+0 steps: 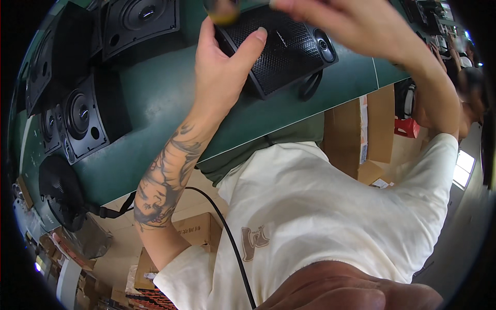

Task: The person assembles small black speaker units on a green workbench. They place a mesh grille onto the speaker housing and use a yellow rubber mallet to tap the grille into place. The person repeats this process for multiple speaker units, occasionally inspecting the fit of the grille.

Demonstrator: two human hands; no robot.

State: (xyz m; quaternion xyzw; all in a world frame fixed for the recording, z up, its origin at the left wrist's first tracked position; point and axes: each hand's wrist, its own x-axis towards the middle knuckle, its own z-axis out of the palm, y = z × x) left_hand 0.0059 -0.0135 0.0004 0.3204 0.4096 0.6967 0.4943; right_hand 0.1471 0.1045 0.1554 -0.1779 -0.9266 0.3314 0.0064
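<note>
A: Here we go, left hand [223,61] first! Thumb pressed on the grille, fingers wrapped round the end: a solid hold on the black speaker [284,64], which lies mid-bench, just in from the near edge.

B: Then the right hand [356,26], blurred, up over the speaker's far side, fingertips lost at the top of the view. Holding anything? I can't tell.

A: I'd call this step steadying the speaker while the other hand works above it.

B: So the next move, I reckon, calls for a firm left grip and a clear approach from the right.

A: Round the bench [160,101], then! Black speaker boxes [140,26] crowd its left end, well apart from the held one.

B: Below them, at the near-left corner, a black mesh piece [59,183]. By the left fingers, a yellow-and-dark object [223,13], too smeared to name.

A: In the way? Maybe that black loop [310,87] by the speaker's right near corner.

B: And past the near edge, rightward, a cardboard box [381,126], then a red container [407,127].
</note>
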